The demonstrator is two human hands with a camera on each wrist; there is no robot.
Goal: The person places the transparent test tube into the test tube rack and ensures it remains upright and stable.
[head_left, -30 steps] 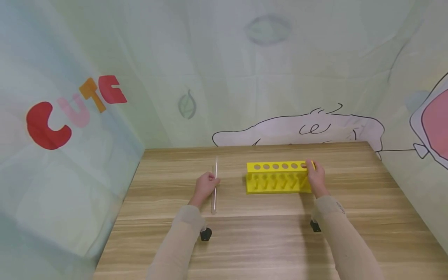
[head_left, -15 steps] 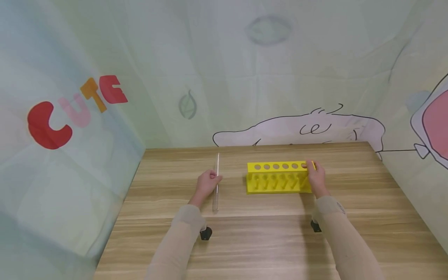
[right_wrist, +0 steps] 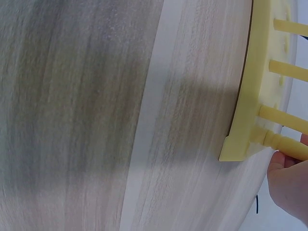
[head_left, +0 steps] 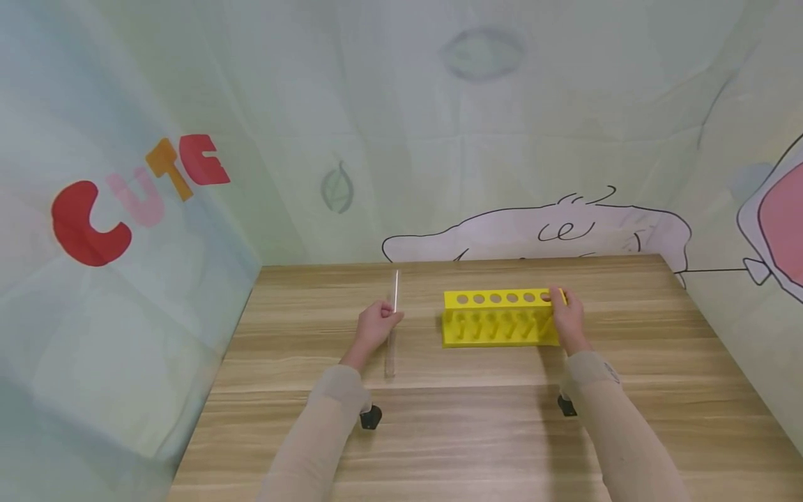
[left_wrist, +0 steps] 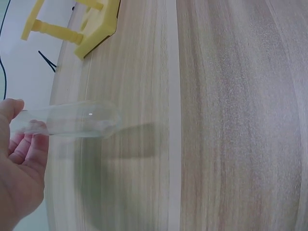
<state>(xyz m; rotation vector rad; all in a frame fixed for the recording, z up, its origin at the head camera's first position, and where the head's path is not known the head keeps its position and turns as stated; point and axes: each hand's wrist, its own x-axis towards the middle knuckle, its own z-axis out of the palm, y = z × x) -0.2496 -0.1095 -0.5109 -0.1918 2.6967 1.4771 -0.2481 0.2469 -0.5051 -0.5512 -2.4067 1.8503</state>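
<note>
My left hand [head_left: 376, 325] pinches a clear glass test tube [head_left: 390, 355] between thumb and fingers. In the left wrist view the rounded end of the test tube [left_wrist: 91, 119] hangs above the table, and its shadow falls beside it. To the right stands a yellow test tube rack [head_left: 489, 342], upright, with a row of round holes along the top and pegs below; no tubes are in it. My right hand [head_left: 567, 321] grips the rack's right end. The right wrist view shows fingers of the right hand [right_wrist: 291, 180] against an end post of the rack [right_wrist: 245, 115].
The wood-grain table [head_left: 464, 432] ends at a printed cloth backdrop [head_left: 401, 153] behind and at both sides. A black wrist camera [head_left: 371, 417] sits below the left wrist, and another black camera [head_left: 567, 405] below the right.
My left hand has moved slightly to the right and away from me, carrying the test tube. The right hand and the rack stay in place.
</note>
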